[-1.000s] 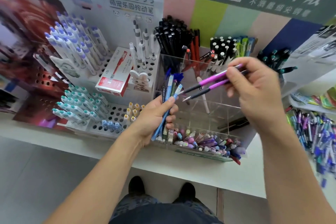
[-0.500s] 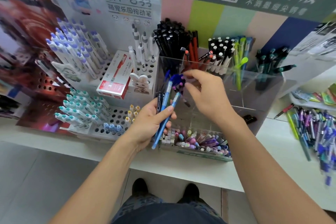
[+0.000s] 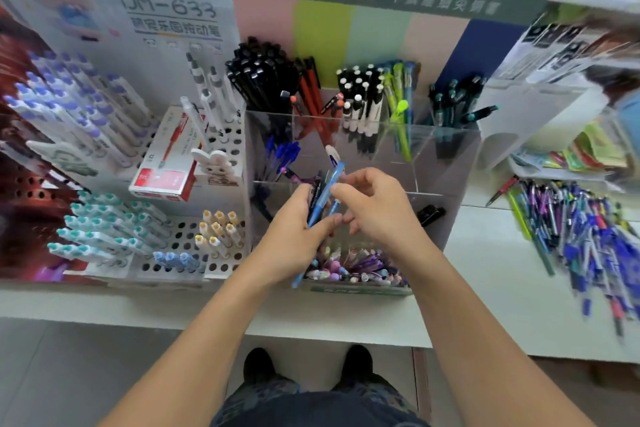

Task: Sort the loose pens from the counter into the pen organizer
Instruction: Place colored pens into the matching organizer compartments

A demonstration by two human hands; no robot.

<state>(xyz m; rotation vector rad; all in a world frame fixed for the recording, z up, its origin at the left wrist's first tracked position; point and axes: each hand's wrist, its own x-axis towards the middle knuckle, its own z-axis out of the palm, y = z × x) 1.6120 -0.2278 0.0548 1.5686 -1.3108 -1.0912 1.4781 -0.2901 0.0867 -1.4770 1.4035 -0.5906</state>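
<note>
Both hands meet low over the front-middle of the clear pen organizer. Left hand grips a bundle of blue pens, fingers curled round it, pens tilted up-right, lower tips poking out below the palm. Right hand has thumb and fingers pinching at the top of that same bundle; cannot tell if it holds one pen on its own.

Organizer sits on the white worktop, back cells packed with black pens, red ones, white-capped ones and green ones, so little room there. Middle cells look mostly open behind the hands. The front low tray is full of pastel pens, right under the wrists. White peg display is just beside the organizer's left wall, tight on that side. The loose pen pile lies well apart to the right, with bare worktop between it and the organizer. Worktop front edge runs just below the forearms.

Versus half a second ago: right hand dropped from the top of the bundle near the blue-pen cell down against the left hand; left hand moved right and up toward the organizer's middle.
</note>
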